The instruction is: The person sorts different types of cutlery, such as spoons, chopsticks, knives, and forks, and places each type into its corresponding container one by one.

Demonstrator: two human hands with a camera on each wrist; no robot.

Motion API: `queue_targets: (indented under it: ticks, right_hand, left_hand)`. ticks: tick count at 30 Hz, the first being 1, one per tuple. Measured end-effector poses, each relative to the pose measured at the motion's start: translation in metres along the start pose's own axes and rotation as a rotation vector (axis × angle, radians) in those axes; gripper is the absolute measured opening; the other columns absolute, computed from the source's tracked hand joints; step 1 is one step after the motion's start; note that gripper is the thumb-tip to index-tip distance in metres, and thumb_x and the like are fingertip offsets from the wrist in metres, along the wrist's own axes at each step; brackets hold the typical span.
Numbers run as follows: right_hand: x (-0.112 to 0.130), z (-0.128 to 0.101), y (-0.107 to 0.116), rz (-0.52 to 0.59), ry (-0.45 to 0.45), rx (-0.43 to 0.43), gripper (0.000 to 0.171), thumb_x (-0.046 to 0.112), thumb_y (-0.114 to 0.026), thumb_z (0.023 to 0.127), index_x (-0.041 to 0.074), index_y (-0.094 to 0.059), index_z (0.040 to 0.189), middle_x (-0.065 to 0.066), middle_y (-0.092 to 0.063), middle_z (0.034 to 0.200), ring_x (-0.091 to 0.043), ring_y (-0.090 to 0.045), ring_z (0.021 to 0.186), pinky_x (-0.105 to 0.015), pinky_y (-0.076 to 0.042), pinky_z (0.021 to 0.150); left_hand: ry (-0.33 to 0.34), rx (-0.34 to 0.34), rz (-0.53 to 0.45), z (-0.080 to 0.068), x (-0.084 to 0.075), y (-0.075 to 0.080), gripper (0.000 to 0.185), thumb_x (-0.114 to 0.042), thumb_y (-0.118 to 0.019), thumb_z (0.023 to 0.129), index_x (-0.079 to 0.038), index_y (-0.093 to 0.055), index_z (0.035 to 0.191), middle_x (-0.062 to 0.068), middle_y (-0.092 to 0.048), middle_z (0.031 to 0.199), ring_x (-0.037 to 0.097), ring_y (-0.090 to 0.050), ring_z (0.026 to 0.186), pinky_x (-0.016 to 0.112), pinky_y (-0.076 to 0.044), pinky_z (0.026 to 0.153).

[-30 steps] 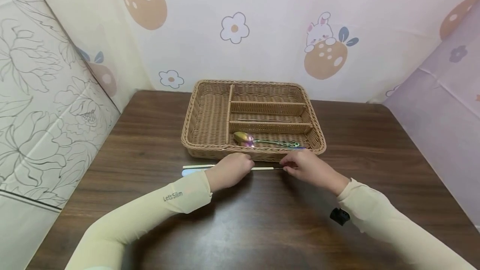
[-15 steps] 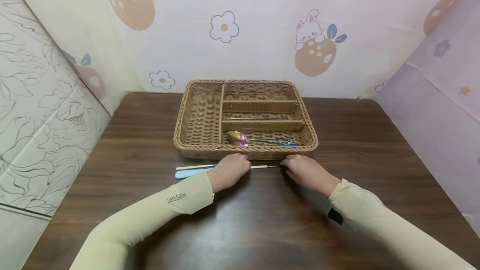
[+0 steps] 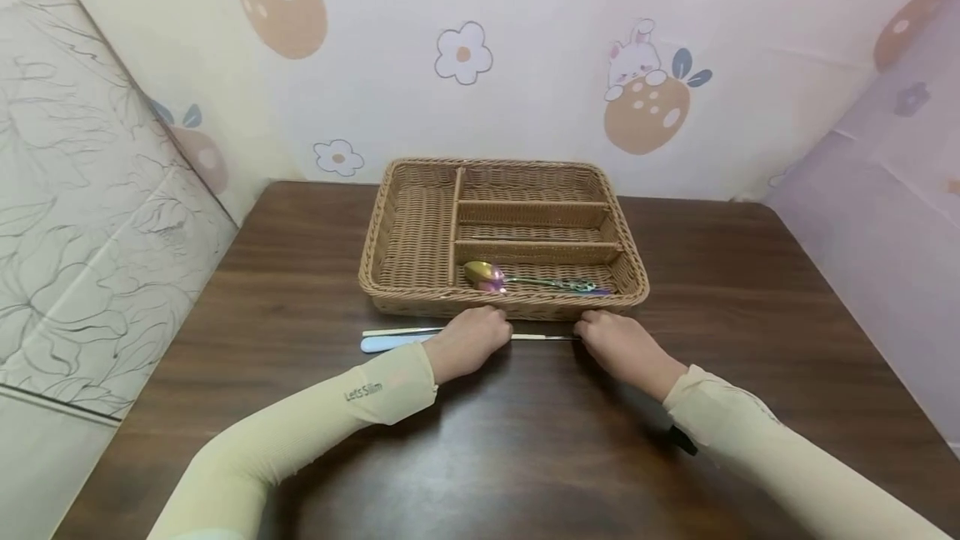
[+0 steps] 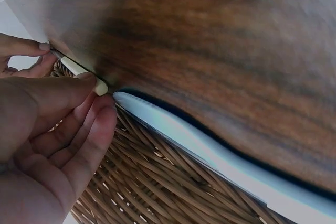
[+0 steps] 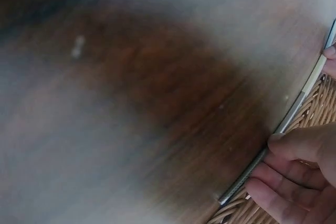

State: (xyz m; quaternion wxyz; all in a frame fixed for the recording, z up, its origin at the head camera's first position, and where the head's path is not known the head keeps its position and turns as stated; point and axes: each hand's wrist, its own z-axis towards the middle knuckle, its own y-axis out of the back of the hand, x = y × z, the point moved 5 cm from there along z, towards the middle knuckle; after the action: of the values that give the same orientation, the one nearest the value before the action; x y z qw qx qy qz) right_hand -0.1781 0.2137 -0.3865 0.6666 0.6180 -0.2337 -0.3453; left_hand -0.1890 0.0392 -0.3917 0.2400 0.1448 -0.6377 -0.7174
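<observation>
So on the left there's a pale blue utensil [image 3: 386, 343] lying flat on the dark wood surface [image 3: 300, 273], right alongside a thin white-and-metal chopstick [image 3: 397, 331] that runs along the front of the wicker tray [image 3: 420, 236]. The left hand [image 3: 468, 342] has its fingers curled down over the white part of that chopstick; in the left wrist view the thumb and fingertips [image 4: 92, 80] pinch it near its end, with the blue utensil [image 4: 173, 129] just beside them.

Over to the right, the right hand [image 3: 618, 340] is curled onto the metal end of the same chopstick [image 5: 286, 124], fingertips [image 5: 278, 142] pressing on it right against the tray wall [image 5: 320, 103].

My take on doing this well: the stick is skinny and lies flat, so roll it up onto the fingertips at both ends, then lift it level. Pinch only the stick, since the blue utensil touches or nearly touches it on the left and could get dragged along.

Other stuff: an iridescent spoon [image 3: 495, 277] already sits in the front long compartment of the tray, and the two compartments behind it plus the big one on the left look bare. The tray's front rim is the main obstacle, as both hands sit tight against it, so the stick has to come up before it goes over.
</observation>
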Motion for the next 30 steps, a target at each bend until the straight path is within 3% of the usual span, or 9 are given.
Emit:
queue_targets:
  ticks: [7,16,21,30]
  right_hand:
    - [-0.005,0.0,0.001,-0.03,0.014,-0.013,0.017,-0.007,-0.07,0.077,0.006,-0.059,0.072,-0.006,-0.056,0.073,-0.022,-0.057,0.063,-0.036,-0.049,0.05]
    - [-0.008,0.009,0.009,0.055,0.01,-0.039,0.013,-0.004,-0.065,0.079,0.007,-0.059,0.073,-0.004,-0.056,0.075,-0.02,-0.058,0.064,-0.035,-0.049,0.051]
    - [-0.005,0.006,0.015,0.124,0.002,-0.062,0.012,-0.001,-0.07,0.078,0.005,-0.061,0.082,-0.003,-0.057,0.08,-0.016,-0.057,0.067,-0.032,-0.05,0.054]
    - [0.006,-0.001,0.041,0.208,0.062,-0.217,0.012,0.001,-0.067,0.081,0.008,-0.061,0.088,0.003,-0.057,0.082,-0.008,-0.053,0.067,-0.028,-0.049,0.055]
  left_hand:
    - [0.0,0.004,0.016,0.004,0.001,0.005,0.012,0.0,-0.066,0.081,-0.011,-0.067,0.08,0.002,-0.062,0.082,0.017,-0.061,0.076,0.029,-0.053,0.066]
    - [0.012,-0.026,0.011,-0.001,0.009,0.021,0.01,0.0,-0.065,0.083,-0.01,-0.067,0.079,0.003,-0.062,0.08,0.018,-0.06,0.075,0.029,-0.053,0.063]
    - [0.015,-0.073,-0.014,-0.007,0.01,0.031,0.012,-0.001,-0.064,0.082,-0.009,-0.064,0.073,0.003,-0.06,0.076,0.018,-0.059,0.07,0.03,-0.052,0.058]
    - [-0.048,-0.214,-0.117,-0.03,0.02,0.06,0.014,0.0,-0.063,0.079,-0.008,-0.058,0.068,0.003,-0.056,0.07,0.018,-0.056,0.061,0.031,-0.048,0.054]
